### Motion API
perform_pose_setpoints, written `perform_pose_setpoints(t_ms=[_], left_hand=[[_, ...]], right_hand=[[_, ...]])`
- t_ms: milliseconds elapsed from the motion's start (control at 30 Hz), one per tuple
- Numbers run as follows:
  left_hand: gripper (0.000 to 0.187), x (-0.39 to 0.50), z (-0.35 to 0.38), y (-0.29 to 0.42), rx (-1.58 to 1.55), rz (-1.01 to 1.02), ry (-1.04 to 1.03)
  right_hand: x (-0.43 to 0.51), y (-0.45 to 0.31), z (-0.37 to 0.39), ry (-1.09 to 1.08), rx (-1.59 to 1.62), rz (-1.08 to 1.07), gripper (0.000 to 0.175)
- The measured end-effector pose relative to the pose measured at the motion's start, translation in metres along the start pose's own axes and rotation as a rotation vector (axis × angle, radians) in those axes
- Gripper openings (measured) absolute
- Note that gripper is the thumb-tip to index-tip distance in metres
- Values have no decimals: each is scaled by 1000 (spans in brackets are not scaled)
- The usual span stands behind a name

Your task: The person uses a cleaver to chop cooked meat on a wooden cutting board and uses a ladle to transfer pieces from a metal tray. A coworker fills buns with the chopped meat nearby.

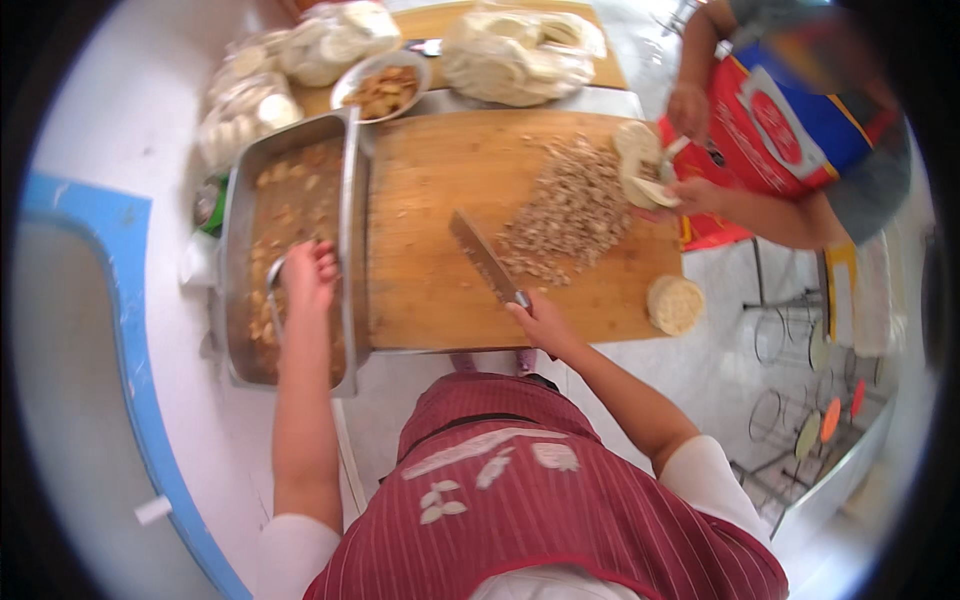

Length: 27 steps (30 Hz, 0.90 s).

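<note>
My right hand (541,322) grips a cleaver (484,259), its broad blade low over the wooden cutting board (427,300). The blade points away to the left, beside a pile of finely chopped meat (574,206). Over the deep steel pan (364,300) on the left, my left hand (309,274) is closed at the metal handle of a ladle or spoon (276,300); its lower end is hard to make out. Brown broth with chunks (300,195) fills part of the pan.
At the board's right edge a co-worker's hands (697,196) hold a split flatbread (649,191). Stacked round breads (675,304) stand at the near right corner. Beyond the board are a bowl of braised pieces (382,90) and bagged breads (521,56). Stools (806,435) are at right.
</note>
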<state>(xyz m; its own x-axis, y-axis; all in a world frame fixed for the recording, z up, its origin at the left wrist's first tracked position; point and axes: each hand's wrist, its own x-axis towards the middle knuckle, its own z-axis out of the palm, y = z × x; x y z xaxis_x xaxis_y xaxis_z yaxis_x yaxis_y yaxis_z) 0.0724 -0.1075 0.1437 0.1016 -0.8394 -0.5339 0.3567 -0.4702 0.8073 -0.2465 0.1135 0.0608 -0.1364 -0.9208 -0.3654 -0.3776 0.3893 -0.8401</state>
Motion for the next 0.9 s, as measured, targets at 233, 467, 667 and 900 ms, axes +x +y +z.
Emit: perform_pose_setpoints(t_ms=[233,467,667,900], left_hand=[[58,-109,27,-62,406,93,-67],[57,-150,21,-107,396,9,-153],[57,-166,11,-122,437,-32,-186],[56,-176,2,-135,463,-53,-164]], right_hand=[[9,41,-98,203,-133,-167,33],[12,31,-153,278,-275,-38,33],[-28,58,-132,-61,-540,-279,36],[-12,62,-163,71,-378,-56,36]])
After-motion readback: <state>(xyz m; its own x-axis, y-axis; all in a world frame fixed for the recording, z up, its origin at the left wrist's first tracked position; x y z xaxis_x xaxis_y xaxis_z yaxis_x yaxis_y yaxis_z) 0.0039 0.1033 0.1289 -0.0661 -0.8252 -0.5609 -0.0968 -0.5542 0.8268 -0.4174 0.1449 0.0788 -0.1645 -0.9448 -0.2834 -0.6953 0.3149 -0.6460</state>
